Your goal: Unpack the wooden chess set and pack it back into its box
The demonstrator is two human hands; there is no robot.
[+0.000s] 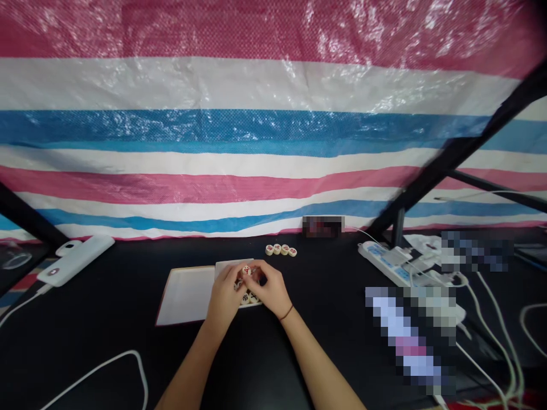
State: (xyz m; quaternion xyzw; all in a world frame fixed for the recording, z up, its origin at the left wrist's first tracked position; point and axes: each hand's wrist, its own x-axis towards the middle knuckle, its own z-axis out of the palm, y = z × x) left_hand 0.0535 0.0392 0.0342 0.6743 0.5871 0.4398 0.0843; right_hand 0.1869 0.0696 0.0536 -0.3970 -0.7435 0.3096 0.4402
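Note:
A round cream xiangqi piece with a red character sits between the fingers of both hands. My left hand grips it from the left with bent fingers, and my right hand closes in from the right, thumb near the piece. Beneath them is a shallow white-lined box, its lid folded open to the left. More xiangqi pieces with dark characters lie in the box, partly covered by my hands. Behind it, several pieces with red characters form a row on the black table.
On the right lie a power strip with plugs and cables and a blurred-out device. A white device with a cable is at the left. A pixelated dark object stands by the striped sheet. Black frame bars slant at both sides.

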